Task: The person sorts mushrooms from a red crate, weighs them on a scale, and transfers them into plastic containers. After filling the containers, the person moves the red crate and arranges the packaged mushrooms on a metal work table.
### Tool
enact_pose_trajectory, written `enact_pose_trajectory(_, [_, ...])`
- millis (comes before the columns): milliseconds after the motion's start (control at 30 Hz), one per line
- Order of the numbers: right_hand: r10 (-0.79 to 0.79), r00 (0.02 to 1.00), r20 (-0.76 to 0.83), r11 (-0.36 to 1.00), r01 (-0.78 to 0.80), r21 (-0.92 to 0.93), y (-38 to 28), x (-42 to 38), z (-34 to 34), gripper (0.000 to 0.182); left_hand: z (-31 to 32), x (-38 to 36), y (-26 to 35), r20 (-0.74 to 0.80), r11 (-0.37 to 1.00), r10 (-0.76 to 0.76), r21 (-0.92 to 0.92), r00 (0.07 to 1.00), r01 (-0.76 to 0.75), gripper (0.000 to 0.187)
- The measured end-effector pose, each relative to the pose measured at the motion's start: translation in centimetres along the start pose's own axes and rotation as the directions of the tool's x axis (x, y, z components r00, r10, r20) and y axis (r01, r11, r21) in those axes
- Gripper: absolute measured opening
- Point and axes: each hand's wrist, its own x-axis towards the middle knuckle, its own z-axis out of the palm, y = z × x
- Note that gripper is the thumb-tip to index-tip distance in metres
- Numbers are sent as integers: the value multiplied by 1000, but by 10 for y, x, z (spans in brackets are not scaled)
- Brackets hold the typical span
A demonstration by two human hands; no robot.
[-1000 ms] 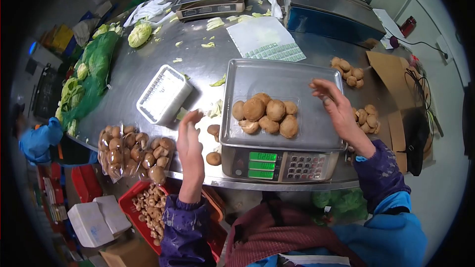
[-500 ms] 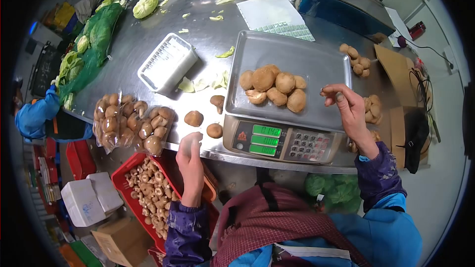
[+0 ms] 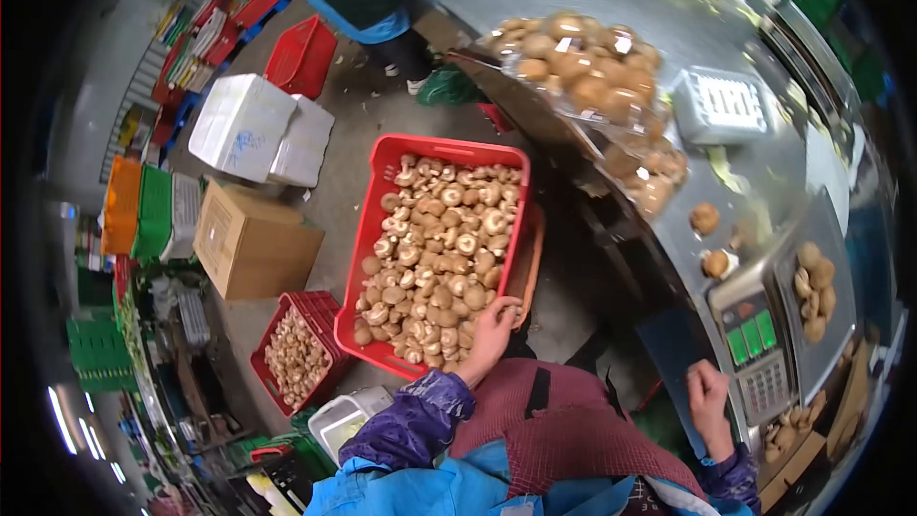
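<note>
At the far left, green and orange crates (image 3: 143,210) stand stacked along the floor. Next to them sits a brown cardboard box (image 3: 250,241), with white foam boxes (image 3: 256,139) behind it. Below the box, a small red basket (image 3: 296,355) holds mushrooms. Just beside it, the large red crate (image 3: 382,182) is heaped with loose mushrooms (image 3: 435,258), caps and pale stems mixed. The left hand (image 3: 490,328) reaches down into the crate's near right corner, fingers curled together and touching the mushrooms at the edge; whether it grips one cannot be told. Further right, the steel table (image 3: 669,48) carries clear bags of mushrooms (image 3: 583,72) and a white plastic tray (image 3: 721,105). Two loose mushrooms (image 3: 707,220) lie on the table near the scale. The scale (image 3: 755,325) shows green digits, and its pan holds a small pile of mushrooms (image 3: 814,289). The right hand (image 3: 709,398) rests at the table edge just beside the scale's keypad, fingers bent together, holding nothing visible.
</note>
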Motion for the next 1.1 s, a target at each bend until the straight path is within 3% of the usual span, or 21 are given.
enact_pose_trajectory(67, [19, 997, 73, 1000, -18, -10, -28, 9, 29, 6, -45, 18, -10, -69, 992, -59, -113, 996, 51, 17])
enact_pose_trajectory(100, [27, 996, 84, 1000, -27, 2, -43, 17, 44, 6, -68, 33, -13, -120, 998, -36, 50, 992, 42, 17])
enact_pose_trajectory(133, [36, 995, 92, 999, -37, 15, -54, 21, 55, 6, -84, 53, -24, -193, 994, 100, 62, 976, -89, 17])
enact_pose_trajectory(200, [18, 992, 125, 995, -6, -101, -60, 26, 71, 8, -112, 83, -22, -230, 980, 74, 197, 970, -28, 18])
enact_pose_trajectory(300, [64, 983, 170, 983, -33, -181, -65, 26, 89, 10, -136, 148, -32, -202, 897, 238, 421, 950, -136, 20])
enact_pose_trajectory(333, [74, 984, 163, 980, -42, -194, -65, 27, 93, 10, -138, 171, -29, -165, 899, 209, 421, 964, -122, 22])
enact_pose_trajectory(467, [233, 953, 192, 949, -180, -260, -72, 21, 99, 8, -124, 259, -31, -53, 787, 411, 525, 910, -325, 24])
enact_pose_trajectory(533, [234, 952, 195, 930, -160, -331, -73, 18, 102, 3, -115, 301, -40, 13, 709, 393, 633, 920, -311, 27])
enact_pose_trajectory(600, [308, 931, 197, 913, -231, -335, -69, 13, 106, 4, -103, 333, -52, 50, 593, 419, 740, 907, -315, 32])
enact_pose_trajectory(633, [489, 843, 223, 854, -410, -321, -70, 12, 106, 6, -96, 346, -57, 70, 602, 314, 757, 947, -256, 46])
enact_pose_trajectory(667, [645, 722, 249, 760, -572, -309, -71, 14, 105, 8, -87, 355, -62, 75, 608, 309, 751, 948, -258, 46])
enact_pose_trajectory(700, [567, 762, 314, 808, -441, -390, -74, 17, 101, 9, -76, 356, -51, -12, 599, 248, 788, 969, -143, 53])
enact_pose_trajectory(733, [575, 757, 311, 802, -447, -395, -70, 17, 104, 9, -69, 358, -46, -102, 580, 186, 814, 977, -25, 61])
enact_pose_trajectory(767, [578, 755, 309, 806, -469, -362, -66, 15, 107, 9, -65, 366, -53, -99, 600, 115, 800, 988, 10, 71])
enact_pose_trajectory(867, [565, 764, 311, 817, -467, -338, -66, 19, 115, 9, -71, 362, -37, -89, 624, -15, 777, 996, 79, 76])
enact_pose_trajectory(933, [552, 774, 309, 821, -440, -364, -64, 21, 118, 9, -70, 363, -41, -68, 607, 24, 794, 997, 39, 75])
enact_pose_trajectory(1000, [547, 775, 317, 818, -414, -400, -66, 23, 119, 10, -69, 360, -43, -18, 548, 163, 833, 986, -76, 72])
enact_pose_trajectory(1100, [535, 778, 328, 817, -378, -435, -63, 22, 120, 10, -66, 357, -55, -1, 577, 274, 800, 962, -164, 63])
